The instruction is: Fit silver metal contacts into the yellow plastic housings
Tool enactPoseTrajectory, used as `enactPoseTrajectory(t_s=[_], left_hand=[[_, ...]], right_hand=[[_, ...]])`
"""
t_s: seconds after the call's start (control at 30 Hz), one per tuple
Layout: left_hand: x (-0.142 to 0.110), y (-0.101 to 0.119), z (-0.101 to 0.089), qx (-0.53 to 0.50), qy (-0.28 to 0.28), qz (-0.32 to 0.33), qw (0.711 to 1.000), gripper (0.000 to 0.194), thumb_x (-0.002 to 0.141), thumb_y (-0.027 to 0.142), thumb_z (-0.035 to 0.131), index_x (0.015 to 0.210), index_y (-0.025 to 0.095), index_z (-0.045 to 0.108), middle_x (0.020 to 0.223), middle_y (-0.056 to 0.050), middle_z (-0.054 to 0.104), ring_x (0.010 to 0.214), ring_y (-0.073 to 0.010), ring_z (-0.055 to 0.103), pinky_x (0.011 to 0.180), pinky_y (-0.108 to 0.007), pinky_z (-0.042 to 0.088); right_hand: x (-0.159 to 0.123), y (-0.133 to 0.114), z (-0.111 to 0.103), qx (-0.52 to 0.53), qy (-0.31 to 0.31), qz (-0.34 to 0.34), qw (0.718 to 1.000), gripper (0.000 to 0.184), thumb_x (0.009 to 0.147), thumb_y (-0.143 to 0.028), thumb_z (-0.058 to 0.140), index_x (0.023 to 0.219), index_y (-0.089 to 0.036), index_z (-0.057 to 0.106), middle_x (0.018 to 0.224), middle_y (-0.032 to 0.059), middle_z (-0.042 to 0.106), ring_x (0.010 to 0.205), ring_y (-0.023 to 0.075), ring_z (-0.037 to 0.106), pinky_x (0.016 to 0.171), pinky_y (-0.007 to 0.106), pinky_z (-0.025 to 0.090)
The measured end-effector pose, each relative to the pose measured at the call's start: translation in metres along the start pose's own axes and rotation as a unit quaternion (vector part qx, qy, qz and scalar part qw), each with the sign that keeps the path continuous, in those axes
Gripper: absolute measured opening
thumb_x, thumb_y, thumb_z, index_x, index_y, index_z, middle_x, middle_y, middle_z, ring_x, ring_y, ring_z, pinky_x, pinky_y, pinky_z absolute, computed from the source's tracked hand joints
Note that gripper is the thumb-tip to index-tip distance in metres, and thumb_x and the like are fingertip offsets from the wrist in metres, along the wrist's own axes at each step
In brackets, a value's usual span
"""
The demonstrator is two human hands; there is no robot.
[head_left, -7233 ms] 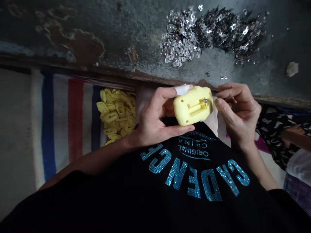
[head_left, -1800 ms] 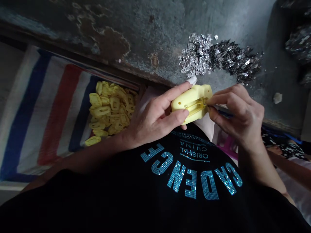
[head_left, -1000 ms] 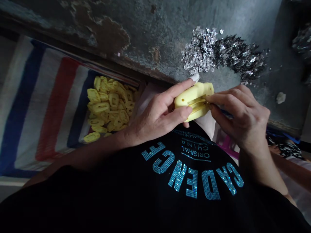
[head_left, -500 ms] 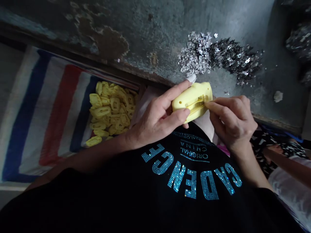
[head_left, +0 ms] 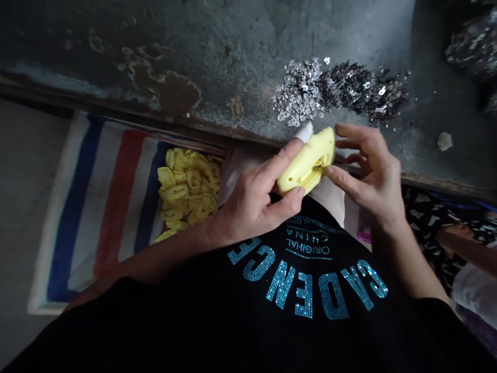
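My left hand is closed around a yellow plastic shell, an oblong part with a slot in its middle and small holes near its ends. White wrapping covers the tip of my left index finger. Beside the shell's right end, my right hand has its fingers spread, and its thumb tip touches or nearly touches the shell by the slot. Small metal pieces seem to sit inside the slot, too dim to make out. Just beyond the shell, a heap of small shiny metal plates lies on the worn metal bench.
At lower left, several similar yellow parts lie heaped on striped sheeting. More metal pieces are piled at the upper right. A small whitish lump rests near the bench edge. Another person's arm shows at far right.
My right fingers have opened from a pinch at the slot and spread upward past the shell's end. The shell has tilted more steeply in my left hand. The whole view has shifted slightly.
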State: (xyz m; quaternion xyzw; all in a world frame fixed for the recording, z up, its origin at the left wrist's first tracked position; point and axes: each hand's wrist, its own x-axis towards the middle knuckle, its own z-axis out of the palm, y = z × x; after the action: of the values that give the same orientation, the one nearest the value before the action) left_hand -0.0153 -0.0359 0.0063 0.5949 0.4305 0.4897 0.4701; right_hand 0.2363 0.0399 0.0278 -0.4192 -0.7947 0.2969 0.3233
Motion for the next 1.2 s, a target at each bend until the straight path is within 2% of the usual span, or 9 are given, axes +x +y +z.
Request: enactPoseTrajectory(t_s=[0.13, 0.37, 0.5, 0.63, 0.83, 0.93, 1.03, 1.1, 1.2], left_hand=[[0.006, 0.01, 0.002, 0.052, -0.039, 0.041, 0.997, 0.064, 0.106, 0.032, 0.079, 0.168, 0.026, 0.063, 0.163, -0.011, 0.073, 0.146, -0.0388, 0.073, 0.131, -0.053, 0.058], [0.004, -0.001, -0.001, -0.157, -0.117, -0.102, 0.975, 0.108, 0.083, 0.026, 0.105, 0.177, 0.042, 0.053, 0.135, -0.007, 0.082, 0.119, -0.0308, 0.084, 0.103, -0.04, 0.074], [0.006, -0.011, -0.001, -0.262, -0.14, -0.177, 0.938, 0.104, 0.067, 0.019, 0.113, 0.161, 0.036, 0.073, 0.148, -0.012, 0.078, 0.119, -0.0308, 0.083, 0.091, -0.032, 0.075], [0.006, -0.015, 0.001, -0.28, -0.15, -0.238, 0.918, 0.101, 0.064, 0.024, 0.115, 0.157, 0.028, 0.075, 0.126, -0.013, 0.085, 0.105, -0.0295, 0.087, 0.092, -0.037, 0.075], [0.006, -0.016, -0.008, -0.218, -0.081, -0.181, 0.956, 0.078, 0.062, 0.054, 0.114, 0.126, 0.022, 0.087, 0.11, -0.01, 0.083, 0.094, -0.03, 0.087, 0.093, -0.043, 0.075], [-0.004, -0.016, -0.027, -0.153, -0.005, -0.161, 0.975, 0.06, 0.073, 0.064, 0.105, 0.113, 0.021, 0.09, 0.115, -0.012, 0.084, 0.101, -0.0347, 0.088, 0.095, -0.045, 0.075], [-0.032, -0.027, -0.06, -0.075, 0.099, -0.182, 0.975, 0.058, 0.087, 0.073, 0.091, 0.12, 0.025, 0.087, 0.112, -0.011, 0.089, 0.099, -0.0379, 0.089, 0.097, -0.051, 0.075], [-0.061, -0.039, -0.086, -0.008, 0.173, -0.208, 0.963, 0.053, 0.093, 0.072, 0.083, 0.122, 0.027, 0.086, 0.114, -0.009, 0.09, 0.099, -0.0377, 0.09, 0.099, -0.052, 0.074], [-0.111, -0.059, -0.123, 0.127, 0.255, -0.246, 0.926, 0.043, 0.092, 0.067, 0.085, 0.101, 0.025, 0.087, 0.105, -0.008, 0.089, 0.103, -0.038, 0.087, 0.099, -0.049, 0.072]], right_hand=[[0.005, 0.007, 0.002, 0.058, -0.04, 0.013, 0.997, 0.056, 0.101, -0.036, 0.083, 0.154, -0.026, 0.065, 0.147, 0.0124, 0.074, 0.12, 0.0272, 0.078, 0.095, 0.042, 0.07], [-0.011, 0.01, 0.011, 0.126, 0.024, 0.028, 0.991, 0.06, 0.1, -0.046, 0.082, 0.155, -0.028, 0.063, 0.145, 0.0092, 0.073, 0.124, 0.0258, 0.078, 0.101, 0.043, 0.069], [-0.021, 0.009, 0.022, 0.137, 0.086, -0.011, 0.987, 0.059, 0.098, -0.033, 0.085, 0.153, -0.031, 0.065, 0.139, 0.0069, 0.073, 0.121, 0.0241, 0.077, 0.1, 0.042, 0.07], [-0.024, 0.009, 0.026, 0.11, 0.108, -0.037, 0.987, 0.058, 0.099, -0.028, 0.085, 0.154, -0.034, 0.066, 0.133, 0.0066, 0.075, 0.111, 0.0239, 0.077, 0.092, 0.043, 0.071], [-0.005, 0.007, 0.038, 0.085, 0.12, -0.053, 0.988, 0.057, 0.1, -0.029, 0.083, 0.153, -0.039, 0.065, 0.129, 0.0065, 0.076, 0.103, 0.0254, 0.079, 0.085, 0.044, 0.073], [0.021, 0.004, 0.045, 0.059, 0.075, -0.075, 0.993, 0.054, 0.102, -0.034, 0.082, 0.153, -0.037, 0.065, 0.125, 0.0075, 0.077, 0.102, 0.0269, 0.08, 0.082, 0.044, 0.074], [0.069, 0.004, 0.045, 0.048, -0.083, -0.142, 0.985, 0.052, 0.104, -0.044, 0.082, 0.152, -0.032, 0.067, 0.128, 0.0111, 0.078, 0.105, 0.0275, 0.084, 0.08, 0.041, 0.073], [0.118, 0.006, 0.047, 0.013, -0.168, -0.174, 0.97, 0.052, 0.105, -0.045, 0.081, 0.152, -0.028, 0.068, 0.131, 0.0133, 0.079, 0.105, 0.0269, 0.085, 0.079, 0.039, 0.072], [0.212, 0.004, 0.066, -0.155, -0.199, -0.166, 0.953, 0.042, 0.108, -0.036, 0.076, 0.147, -0.022, 0.072, 0.128, 0.0133, 0.079, 0.108, 0.0262, 0.084, 0.091, 0.04, 0.069]])
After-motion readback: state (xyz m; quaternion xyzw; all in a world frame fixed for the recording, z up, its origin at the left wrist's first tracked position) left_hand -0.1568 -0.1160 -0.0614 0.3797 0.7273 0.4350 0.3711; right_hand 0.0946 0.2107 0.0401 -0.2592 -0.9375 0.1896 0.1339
